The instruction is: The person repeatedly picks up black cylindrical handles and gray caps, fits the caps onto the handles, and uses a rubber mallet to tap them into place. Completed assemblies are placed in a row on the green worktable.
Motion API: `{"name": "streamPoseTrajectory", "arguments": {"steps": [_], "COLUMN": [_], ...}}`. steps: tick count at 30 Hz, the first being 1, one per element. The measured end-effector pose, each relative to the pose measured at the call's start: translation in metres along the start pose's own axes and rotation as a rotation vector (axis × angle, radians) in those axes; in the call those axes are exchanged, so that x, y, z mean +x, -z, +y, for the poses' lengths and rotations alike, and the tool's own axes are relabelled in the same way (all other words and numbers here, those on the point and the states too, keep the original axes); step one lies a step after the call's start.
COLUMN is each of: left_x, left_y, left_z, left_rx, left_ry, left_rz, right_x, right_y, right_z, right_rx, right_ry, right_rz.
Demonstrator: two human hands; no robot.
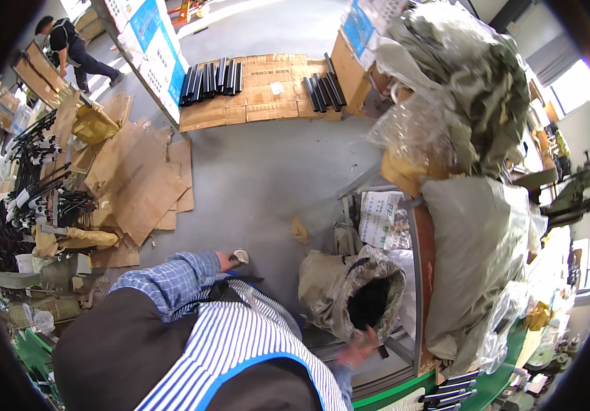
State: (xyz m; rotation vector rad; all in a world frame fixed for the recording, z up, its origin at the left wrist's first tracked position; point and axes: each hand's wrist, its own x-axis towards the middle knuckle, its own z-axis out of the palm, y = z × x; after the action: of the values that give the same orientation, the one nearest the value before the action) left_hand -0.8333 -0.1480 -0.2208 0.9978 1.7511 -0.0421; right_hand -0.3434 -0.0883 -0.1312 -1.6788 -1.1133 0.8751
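Note:
My left hand (225, 261) reaches out past a blue checked sleeve, closed at a small pale rounded thing (241, 256) whose kind I cannot make out. On the right, my right hand (359, 348) is smeared by motion beside the lower rim of a grey-beige woven sack (326, 284). That sack lies tilted, its mouth facing me and dark inside. Whether my right fingers touch the rim, I cannot tell. A striped blue-and-white apron (240, 342) covers my front.
Black tubes (211, 79) lie on flat cardboard (261, 89) ahead. Cardboard sheets (137, 185) and a rack of black rods (34, 171) are at left. Stuffed grey sacks (473, 253) and clear plastic wrap (418, 130) crowd the right. A person (76, 51) walks far left.

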Motion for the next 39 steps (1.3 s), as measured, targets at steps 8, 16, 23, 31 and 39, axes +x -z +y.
{"name": "streamPoseTrajectory", "arguments": {"steps": [8, 16, 23, 31, 39], "left_x": [0.008, 0.067, 0.111, 0.201, 0.235], "left_y": [0.160, 0.144, 0.260, 0.376, 0.458], "left_z": [-0.138, -0.202, -0.167, -0.104, -0.078], "left_rx": [-0.275, -0.266, -0.554, -0.972, -0.824], "left_ry": [0.173, 0.299, 0.935, 1.041, 1.080], "left_rz": [0.530, 0.337, 0.240, -0.079, -0.189], "right_x": [0.036, 0.266, 0.503, 0.646, 0.639], "right_y": [-0.337, -0.643, -0.998, -1.207, -1.259], "right_z": [-0.060, -0.034, 0.018, 0.116, 0.133], "right_rx": [-0.586, -0.693, -0.990, -1.211, -1.354], "right_ry": [0.325, 0.275, 0.122, -0.002, -0.066], "right_rz": [-0.974, -0.884, -0.820, -0.677, -0.521]}}
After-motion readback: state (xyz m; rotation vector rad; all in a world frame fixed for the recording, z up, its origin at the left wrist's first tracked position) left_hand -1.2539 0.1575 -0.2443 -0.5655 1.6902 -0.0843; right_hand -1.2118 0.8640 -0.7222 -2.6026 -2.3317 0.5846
